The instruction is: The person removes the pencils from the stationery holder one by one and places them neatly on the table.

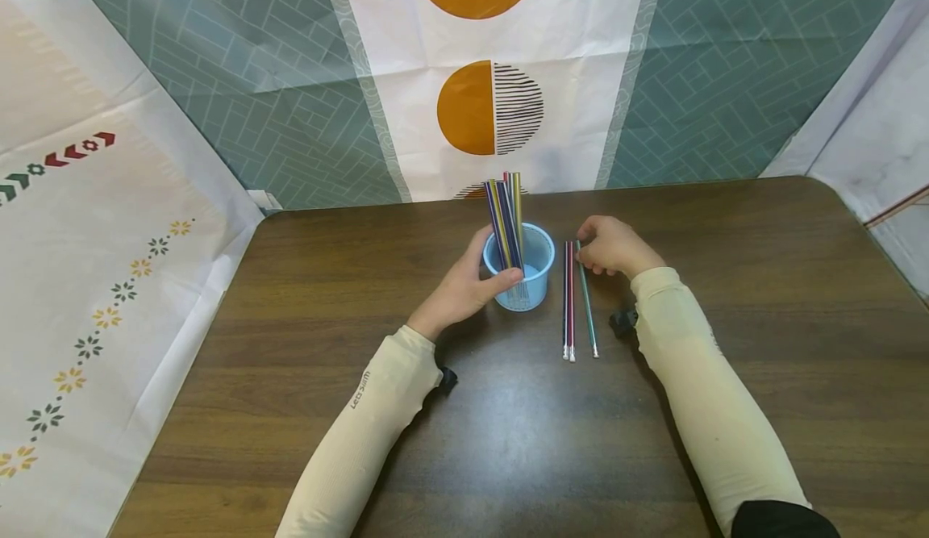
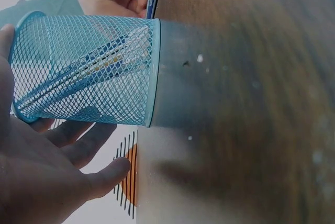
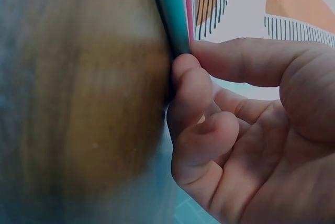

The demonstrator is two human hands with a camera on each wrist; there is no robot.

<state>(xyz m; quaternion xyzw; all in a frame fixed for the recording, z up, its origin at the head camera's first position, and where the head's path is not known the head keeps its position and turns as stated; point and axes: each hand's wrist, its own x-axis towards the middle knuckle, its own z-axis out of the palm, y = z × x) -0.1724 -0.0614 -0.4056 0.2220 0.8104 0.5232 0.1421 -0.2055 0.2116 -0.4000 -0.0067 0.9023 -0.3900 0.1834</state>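
A light blue mesh pencil cup (image 1: 535,280) stands upright on the table, with several striped pencils (image 1: 506,219) leaning inside toward its left. My left hand (image 1: 457,289) holds the cup from the left, thumb on the near side and fingers around the far side. To the right of the cup, my right hand (image 1: 617,248) pinches the far end of a green pencil (image 1: 589,312) between thumb and forefinger. That pencil's eraser end points toward me. Just left of it lie a dark pencil (image 1: 565,304) and a dark red pencil (image 1: 570,304), side by side.
The brown wooden table (image 1: 493,457) has its far edge a little beyond the cup. Patterned cloth (image 1: 290,78) hangs behind it, and a white cloth (image 1: 94,280) is at the left. Dark wrist devices (image 1: 622,323) sit under both sleeves.
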